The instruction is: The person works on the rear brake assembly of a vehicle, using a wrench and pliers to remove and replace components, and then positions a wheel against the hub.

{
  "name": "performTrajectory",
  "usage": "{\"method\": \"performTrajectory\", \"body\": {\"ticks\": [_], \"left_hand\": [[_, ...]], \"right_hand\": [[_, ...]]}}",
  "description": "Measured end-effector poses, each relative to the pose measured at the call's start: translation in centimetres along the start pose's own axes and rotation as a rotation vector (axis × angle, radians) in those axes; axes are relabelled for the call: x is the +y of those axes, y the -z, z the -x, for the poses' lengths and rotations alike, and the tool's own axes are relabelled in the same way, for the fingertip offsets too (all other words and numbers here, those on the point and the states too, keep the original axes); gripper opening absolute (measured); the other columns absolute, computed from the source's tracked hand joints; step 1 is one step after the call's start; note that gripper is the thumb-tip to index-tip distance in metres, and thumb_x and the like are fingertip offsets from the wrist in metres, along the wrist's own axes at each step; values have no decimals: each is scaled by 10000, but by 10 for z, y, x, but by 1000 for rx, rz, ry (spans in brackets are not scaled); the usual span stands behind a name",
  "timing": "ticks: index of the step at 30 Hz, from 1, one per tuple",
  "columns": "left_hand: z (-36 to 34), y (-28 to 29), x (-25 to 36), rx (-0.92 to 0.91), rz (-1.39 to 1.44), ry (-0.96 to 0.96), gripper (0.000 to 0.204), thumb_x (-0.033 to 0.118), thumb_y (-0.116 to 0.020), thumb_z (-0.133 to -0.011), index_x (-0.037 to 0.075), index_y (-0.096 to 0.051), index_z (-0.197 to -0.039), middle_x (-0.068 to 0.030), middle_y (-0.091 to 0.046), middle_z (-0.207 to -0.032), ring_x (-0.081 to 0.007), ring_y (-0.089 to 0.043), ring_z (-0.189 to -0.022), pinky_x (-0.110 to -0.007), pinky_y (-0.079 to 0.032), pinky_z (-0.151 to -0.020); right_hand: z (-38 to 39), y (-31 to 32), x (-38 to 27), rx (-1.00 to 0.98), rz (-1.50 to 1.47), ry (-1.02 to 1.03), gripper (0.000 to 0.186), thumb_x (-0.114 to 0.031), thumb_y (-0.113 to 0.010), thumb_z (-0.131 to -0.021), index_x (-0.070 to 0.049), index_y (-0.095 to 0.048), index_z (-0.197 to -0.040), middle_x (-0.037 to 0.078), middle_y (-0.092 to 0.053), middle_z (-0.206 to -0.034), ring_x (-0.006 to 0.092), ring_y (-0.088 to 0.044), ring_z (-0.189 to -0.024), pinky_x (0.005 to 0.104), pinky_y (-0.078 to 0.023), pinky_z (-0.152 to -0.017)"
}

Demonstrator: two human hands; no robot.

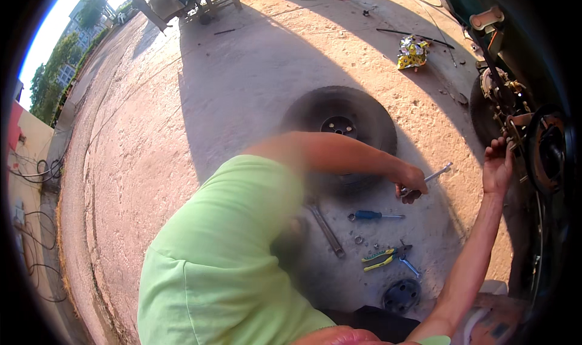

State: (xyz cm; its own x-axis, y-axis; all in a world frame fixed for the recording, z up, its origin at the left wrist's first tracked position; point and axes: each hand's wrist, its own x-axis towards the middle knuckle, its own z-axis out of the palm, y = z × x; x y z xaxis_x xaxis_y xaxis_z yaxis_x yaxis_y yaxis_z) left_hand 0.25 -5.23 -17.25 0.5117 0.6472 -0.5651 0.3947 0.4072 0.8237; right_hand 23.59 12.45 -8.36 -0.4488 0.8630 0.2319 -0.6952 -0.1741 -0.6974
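My left hand [411, 182] is closed around a silver wrench [439, 172], its free end pointing up and right. At the right, my right hand [498, 166] is raised against metal undercarriage parts [522, 122] of a vehicle, beside a dark round hub or drum [550, 151]. Its fingers are curled at the metal; whatever they grip is too small to make out. Below the left hand lie a blue-handled screwdriver [371, 215], yellow-and-black pliers [381, 259] and a small blue-grey spanner [410, 266]. My left arm passes over a wheel with a black tyre [379, 117] lying flat.
A long metal wrench [325, 228] lies near the tyre, with several nuts [359, 240] and a round black cover [401, 295] nearby. Farther off are a yellow foil bag [413, 53] and a dark rod [415, 37]. Cables [39, 172] hang at the far left.
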Motion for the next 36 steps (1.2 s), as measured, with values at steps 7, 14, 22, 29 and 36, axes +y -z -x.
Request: {"method": "performTrajectory", "body": {"ticks": [7,14,22,29,36], "left_hand": [[-4,6,-4,-9,1,-10,405,400,-491,-1038,55,-663,-916,-110,-727,-835,-230,-719,-732,-429,-576,-660],[-2,12,-11,-16,12,-1,406,386,-481,-1030,60,-683,-898,-95,-732,-831,-211,-715,-729,-419,-557,-659],[-15,7,-8,-42,-46,-29,422,377,-474,-1036,33,-696,-933,-111,-740,-878,-219,-726,-759,-420,-584,-669],[-17,9,-9,-56,-60,-27,449,397,-477,-1043,17,-702,-959,-120,-746,-905,-229,-736,-801,-418,-611,-673],[-35,12,-15,-30,-27,61,477,447,-489,-1042,26,-695,-955,-115,-742,-883,-221,-726,-757,-391,-589,-619]], "right_hand": [[-20,0,4,426,257,112,351,-321,-617,-1033,-92,-628,-1299,11,-687,-1112,145,-654,-989,290,-519,-804],[-7,0,-6,-58,-24,-31,400,-353,-581,-1049,-66,-612,-1326,50,-676,-1146,165,-631,-1055,295,-517,-841],[-33,38,-12,444,417,69,297,-311,-636,-1028,-109,-649,-1246,3,-691,-1103,98,-651,-967,236,-502,-812],[-16,27,-15,240,341,52,323,-305,-577,-1060,-120,-626,-1319,2,-684,-1191,113,-634,-1067,264,-481,-852],[-12,18,-25,193,461,14,357,-360,-617,-1034,-135,-630,-1311,-19,-691,-1150,108,-648,-1047,254,-472,-812]]}}
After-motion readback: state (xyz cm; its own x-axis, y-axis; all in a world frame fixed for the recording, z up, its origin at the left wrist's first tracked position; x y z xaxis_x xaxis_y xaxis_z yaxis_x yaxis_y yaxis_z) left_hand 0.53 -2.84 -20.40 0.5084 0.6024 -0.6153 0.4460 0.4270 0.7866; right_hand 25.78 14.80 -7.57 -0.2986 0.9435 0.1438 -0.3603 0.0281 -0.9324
